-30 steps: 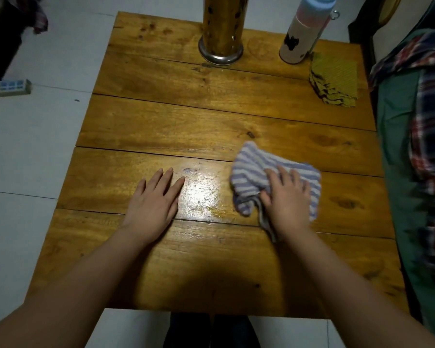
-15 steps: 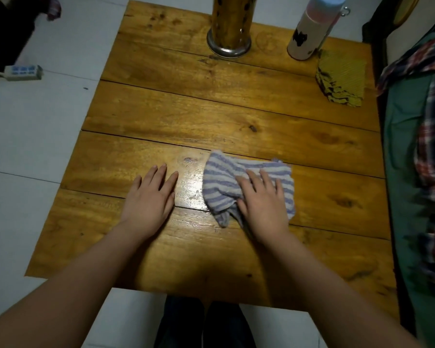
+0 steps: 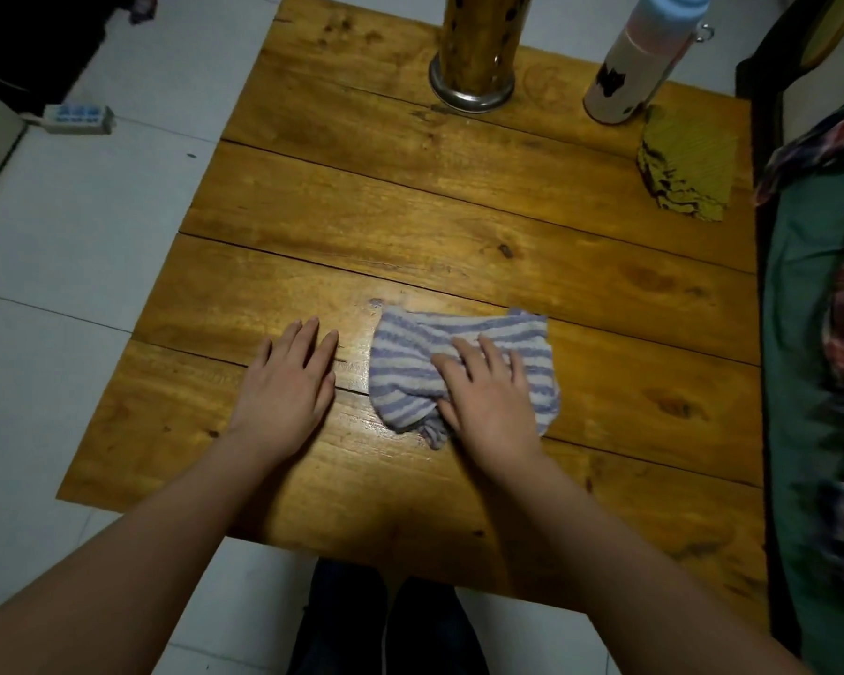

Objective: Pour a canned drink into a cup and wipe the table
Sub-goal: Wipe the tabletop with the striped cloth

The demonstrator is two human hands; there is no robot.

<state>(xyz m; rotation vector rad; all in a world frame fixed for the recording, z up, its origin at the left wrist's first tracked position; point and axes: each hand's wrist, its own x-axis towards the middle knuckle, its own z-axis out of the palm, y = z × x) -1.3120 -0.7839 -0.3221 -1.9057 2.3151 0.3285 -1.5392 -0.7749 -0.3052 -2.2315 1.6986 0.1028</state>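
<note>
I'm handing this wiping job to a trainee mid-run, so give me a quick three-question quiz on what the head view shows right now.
1. True or false: the left hand presses the striped cloth.
2. Which stands nearest the folded yellow cloth? A. bottle B. metal-based cylinder C. power strip
3. Fill in: the right hand rests on the ____.

Key: 1. False, it lies flat on the bare table. 2. A. 3. striped cloth.

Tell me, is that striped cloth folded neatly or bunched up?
Bunched up. The striped cloth lies crumpled on the table, wrinkles gathered under the right hand pressing it.
</note>
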